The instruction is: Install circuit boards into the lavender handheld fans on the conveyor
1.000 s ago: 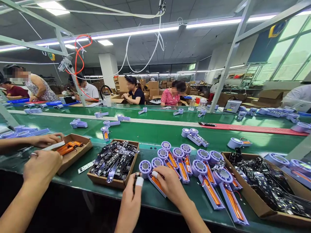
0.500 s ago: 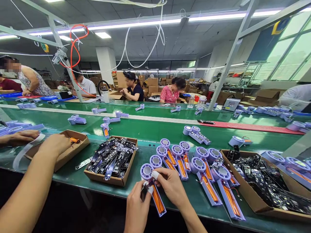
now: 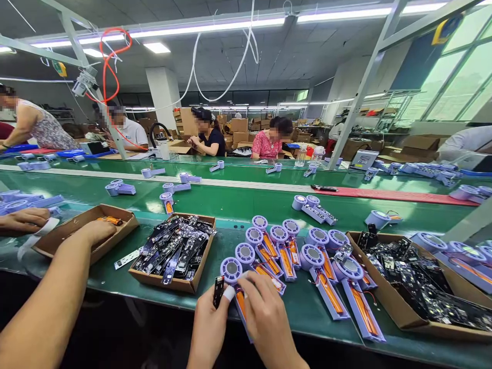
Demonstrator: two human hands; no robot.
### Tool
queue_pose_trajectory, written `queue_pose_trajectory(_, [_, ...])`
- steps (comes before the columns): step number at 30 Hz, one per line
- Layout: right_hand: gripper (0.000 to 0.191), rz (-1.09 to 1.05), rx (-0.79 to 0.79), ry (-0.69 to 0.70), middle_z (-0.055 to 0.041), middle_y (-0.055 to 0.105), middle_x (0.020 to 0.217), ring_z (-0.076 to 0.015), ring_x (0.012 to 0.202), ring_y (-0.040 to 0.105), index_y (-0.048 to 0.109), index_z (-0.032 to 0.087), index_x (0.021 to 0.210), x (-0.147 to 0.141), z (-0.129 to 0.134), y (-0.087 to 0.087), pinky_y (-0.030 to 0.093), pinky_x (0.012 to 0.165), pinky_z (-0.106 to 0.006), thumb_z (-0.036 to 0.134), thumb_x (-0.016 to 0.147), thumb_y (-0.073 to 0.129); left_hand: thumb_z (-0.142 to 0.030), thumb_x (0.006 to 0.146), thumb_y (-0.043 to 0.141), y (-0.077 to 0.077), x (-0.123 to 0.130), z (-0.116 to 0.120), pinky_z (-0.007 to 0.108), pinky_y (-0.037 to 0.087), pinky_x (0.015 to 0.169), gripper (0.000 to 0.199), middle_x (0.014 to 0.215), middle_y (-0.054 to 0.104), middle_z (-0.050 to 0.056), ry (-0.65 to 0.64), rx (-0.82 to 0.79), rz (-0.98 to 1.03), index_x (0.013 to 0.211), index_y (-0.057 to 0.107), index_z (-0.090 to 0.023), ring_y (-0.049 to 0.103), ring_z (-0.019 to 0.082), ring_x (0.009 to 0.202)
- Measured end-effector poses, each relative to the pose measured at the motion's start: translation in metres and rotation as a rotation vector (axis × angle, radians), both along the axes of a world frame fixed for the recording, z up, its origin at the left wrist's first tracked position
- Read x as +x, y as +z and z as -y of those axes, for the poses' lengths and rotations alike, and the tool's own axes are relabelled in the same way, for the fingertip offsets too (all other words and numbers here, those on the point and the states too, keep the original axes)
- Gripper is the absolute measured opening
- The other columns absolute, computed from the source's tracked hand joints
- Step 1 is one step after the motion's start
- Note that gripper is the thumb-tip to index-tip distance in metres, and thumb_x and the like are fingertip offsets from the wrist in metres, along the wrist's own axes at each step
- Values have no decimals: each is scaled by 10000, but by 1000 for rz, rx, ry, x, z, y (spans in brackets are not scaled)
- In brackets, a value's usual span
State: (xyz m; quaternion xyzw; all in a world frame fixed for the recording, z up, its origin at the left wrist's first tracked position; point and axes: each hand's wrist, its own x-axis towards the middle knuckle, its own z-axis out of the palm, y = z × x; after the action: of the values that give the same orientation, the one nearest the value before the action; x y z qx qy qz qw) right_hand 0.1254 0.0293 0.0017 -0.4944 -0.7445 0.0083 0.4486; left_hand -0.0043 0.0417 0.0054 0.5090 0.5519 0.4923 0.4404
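Note:
My left hand [image 3: 209, 320] is closed around a narrow black circuit board [image 3: 218, 290], which stands nearly upright between fingers and thumb. A white covering wraps the thumb tip. Just beyond it lies a purple handheld fan [image 3: 231, 270] with a round head and an orange battery in its open handle. My right hand [image 3: 265, 310] is bent over the neck and handle of this fan, fingertips pinched together; what they grip is hidden. Several similar fans [image 3: 313, 256] lie to the right, orange batteries showing in their handles.
A cardboard box of circuit boards [image 3: 200, 277] stands left of my hands, another box [image 3: 407, 320] at right. At far left, a co-worker's arm [image 3: 65, 277] reaches into a cardboard tray [image 3: 128, 225]. Beyond runs a green conveyor belt [image 3: 238, 197] carrying scattered fans. People sit opposite.
My left hand has tilted the black board upright and moved slightly left. My right hand has turned over the fan's handle, covering more of it. The co-worker's hand has gone lower into the tray.

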Motion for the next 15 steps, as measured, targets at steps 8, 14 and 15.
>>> queue_pose_trajectory(8, [516,-268,-308,94,-53,609,1138,-203,1022,586,479,261,1293,-9,-2,-16,513,896,-343,29,832,467,-408,749,675,6,-10,-5,319,496,757,306,676,686,32,-13,-23,-42,867,744,-133,632,258,789])
queue_pose_trajectory(14, [451,-341,-315,44,-50,612,1138,-212,1044,581,480,271,1282,-20,2,-14,495,914,-354,81,873,472,-367,829,600,0,-3,3,309,492,755,274,863,734,60,16,31,-110,953,727,-158,634,229,777])
queue_pose_trajectory(15, [444,-352,-321,45,-51,607,1143,-214,1053,576,478,272,1283,-21,3,-15,491,917,-356,88,879,469,-363,825,606,0,-2,4,300,491,739,259,848,731,55,28,38,-108,931,728,-160,628,220,758])
